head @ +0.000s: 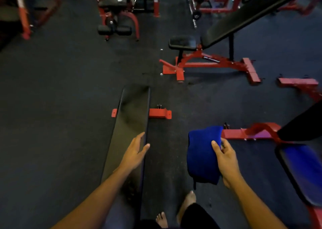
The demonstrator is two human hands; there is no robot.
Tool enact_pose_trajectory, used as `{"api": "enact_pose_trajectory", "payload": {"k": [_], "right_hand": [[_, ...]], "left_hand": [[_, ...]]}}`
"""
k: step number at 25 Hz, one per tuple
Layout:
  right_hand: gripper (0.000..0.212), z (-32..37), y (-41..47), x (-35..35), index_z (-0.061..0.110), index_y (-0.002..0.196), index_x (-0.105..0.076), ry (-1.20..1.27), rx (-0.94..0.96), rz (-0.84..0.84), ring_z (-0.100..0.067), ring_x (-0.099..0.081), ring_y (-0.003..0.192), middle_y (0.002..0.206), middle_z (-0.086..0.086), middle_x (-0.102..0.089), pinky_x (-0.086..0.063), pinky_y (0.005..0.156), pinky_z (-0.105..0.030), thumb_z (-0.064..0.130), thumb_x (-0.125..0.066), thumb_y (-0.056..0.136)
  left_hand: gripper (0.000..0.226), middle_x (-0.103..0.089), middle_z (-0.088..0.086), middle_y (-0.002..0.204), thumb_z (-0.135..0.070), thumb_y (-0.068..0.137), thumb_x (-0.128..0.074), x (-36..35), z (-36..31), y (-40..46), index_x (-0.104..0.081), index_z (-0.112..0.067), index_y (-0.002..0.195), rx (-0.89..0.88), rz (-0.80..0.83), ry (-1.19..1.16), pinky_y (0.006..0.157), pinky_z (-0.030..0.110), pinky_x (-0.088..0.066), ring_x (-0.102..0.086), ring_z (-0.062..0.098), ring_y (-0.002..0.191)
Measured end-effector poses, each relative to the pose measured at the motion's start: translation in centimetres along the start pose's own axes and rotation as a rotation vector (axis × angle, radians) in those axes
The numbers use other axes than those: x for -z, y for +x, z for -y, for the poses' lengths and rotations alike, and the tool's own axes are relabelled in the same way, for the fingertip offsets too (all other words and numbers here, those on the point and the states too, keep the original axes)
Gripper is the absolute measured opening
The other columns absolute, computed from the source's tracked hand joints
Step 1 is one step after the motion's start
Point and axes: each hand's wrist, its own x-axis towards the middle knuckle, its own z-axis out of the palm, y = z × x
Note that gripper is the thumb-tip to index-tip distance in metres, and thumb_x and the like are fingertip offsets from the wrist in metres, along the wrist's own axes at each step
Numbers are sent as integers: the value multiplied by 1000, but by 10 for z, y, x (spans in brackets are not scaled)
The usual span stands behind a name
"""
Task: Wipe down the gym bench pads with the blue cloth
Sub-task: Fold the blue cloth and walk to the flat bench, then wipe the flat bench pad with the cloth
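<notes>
A long flat black bench pad [131, 122] runs away from me at the centre, on a red base. My left hand [135, 152] hovers open over its near right edge, fingers spread. My right hand [224, 160] grips a folded blue cloth [202, 155] in the air to the right of that bench, above the floor. An incline bench with a black back pad [244, 18] and small black seat pad [183, 42] stands farther back on the right. Another black pad [303, 169] lies at the right edge, partly cut off.
Dark rubber floor [61, 98] all around. Red bench frames [209, 65] and a red foot bar [247, 133] lie on the right. More red machines [116, 12] and a dumbbell rack [217, 2] stand at the back. My bare feet [184, 206] are at the bottom.
</notes>
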Motion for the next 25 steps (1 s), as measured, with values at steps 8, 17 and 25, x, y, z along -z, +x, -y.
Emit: {"api": "enact_pose_trajectory", "payload": {"k": [8,17,25], "right_hand": [[9,67,217,-68,39,101,-57,-77,24,197,-9,-61,100,109,15,-63,-50,86,-38,32,-51,101],[22,154,431,-205,23,114,-56,-484,105,448,-9,-59,98,107,9,-62,-45,72,-25,39,-48,101],[23,216,592,-327,19,118,-53,-865,248,590,-1,-55,78,100,3,-60,-42,58,-19,34,-52,100]], "left_hand": [[74,-43,16,155,-47,96,-57,20,32,135,-37,-5,153,210,-38,115,116,22,-23,-42,29,143],[73,-24,14,166,-35,102,-60,46,82,298,-25,-9,160,345,-229,136,123,45,-25,-25,32,154],[79,2,6,172,-48,105,-44,80,118,429,-2,-16,163,534,-172,186,125,49,-10,-5,26,158]]}}
